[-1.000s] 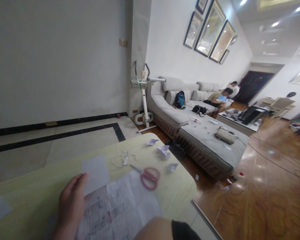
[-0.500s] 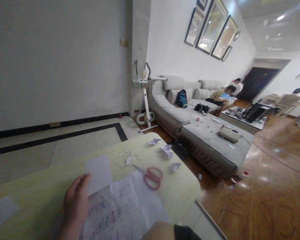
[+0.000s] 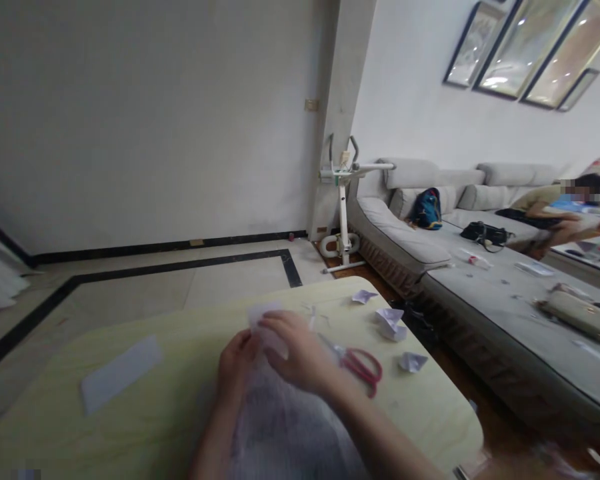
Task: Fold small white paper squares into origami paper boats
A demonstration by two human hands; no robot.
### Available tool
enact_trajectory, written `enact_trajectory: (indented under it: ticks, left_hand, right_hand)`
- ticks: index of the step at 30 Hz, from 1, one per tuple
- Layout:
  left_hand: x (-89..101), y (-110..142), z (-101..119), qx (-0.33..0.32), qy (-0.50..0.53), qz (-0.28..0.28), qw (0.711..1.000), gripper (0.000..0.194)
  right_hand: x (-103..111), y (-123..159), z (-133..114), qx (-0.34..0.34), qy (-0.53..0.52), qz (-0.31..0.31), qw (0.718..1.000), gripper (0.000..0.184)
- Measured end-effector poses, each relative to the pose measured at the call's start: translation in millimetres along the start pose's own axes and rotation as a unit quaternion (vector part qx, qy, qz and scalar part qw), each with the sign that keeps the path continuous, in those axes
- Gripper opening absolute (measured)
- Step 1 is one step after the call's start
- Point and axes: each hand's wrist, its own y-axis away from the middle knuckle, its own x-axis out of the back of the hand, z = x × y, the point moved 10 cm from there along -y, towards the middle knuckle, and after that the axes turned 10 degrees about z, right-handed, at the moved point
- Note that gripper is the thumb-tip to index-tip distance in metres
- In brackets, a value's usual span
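Observation:
A small white sheet of paper [image 3: 260, 313] is pinched in my left hand [image 3: 237, 363], whose fingers are closed on its left edge. My right hand [image 3: 300, 350], slightly blurred, reaches across from the right over the sheet. Its thumb and fingers are apart, and the fingertips lie at the paper. Under both forearms spreads a larger sheet with writing [image 3: 285, 427], smeared by motion. Right of my right hand lie scissors with red handles [image 3: 364, 368], their blades partly behind the hand. Thin paper scraps [image 3: 325, 320] lie beyond it.
Several folded paper pieces [image 3: 391, 323] stand along the right side of the pale yellow table [image 3: 180, 393]. A folded white paper strip [image 3: 123, 373] lies at left. Beyond are an exercise bike [image 3: 343, 207], a grey sofa [image 3: 490, 300] with bags, and a seated person [image 3: 545, 203].
My right hand has come up from the lower edge to the small sheet. The view has swung left, so the room and table appear farther right. The left hand still holds the sheet.

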Motion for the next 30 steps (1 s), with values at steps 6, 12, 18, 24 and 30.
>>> enact_trajectory:
  ticks: [6,12,18,24,30]
  left_hand:
    - [-11.6,9,5,0.028,0.004,-0.049,0.998,0.024]
    - [-22.3,16,7,0.027,0.012,-0.09,0.995,0.028]
    - [-25.2,18,10,0.03,0.035,-0.099,0.994,0.036]
    - [-26.1,15,2,0.014,0.035,-0.08,0.996,0.038]
    - [-23.1,14,2,0.014,0.009,-0.083,0.996,0.025]
  right_hand:
    - [-13,14,42,0.02,0.086,-0.041,0.995,0.066]
    - [-22,22,59,-0.008,0.081,-0.019,0.996,0.061]
    - [-13,31,88,-0.14,0.015,0.029,0.99,0.037]
    - [-7,35,101,-0.241,-0.117,0.082,0.96,0.026]
    - [-16,34,96,-0.257,-0.159,0.027,0.953,0.022]
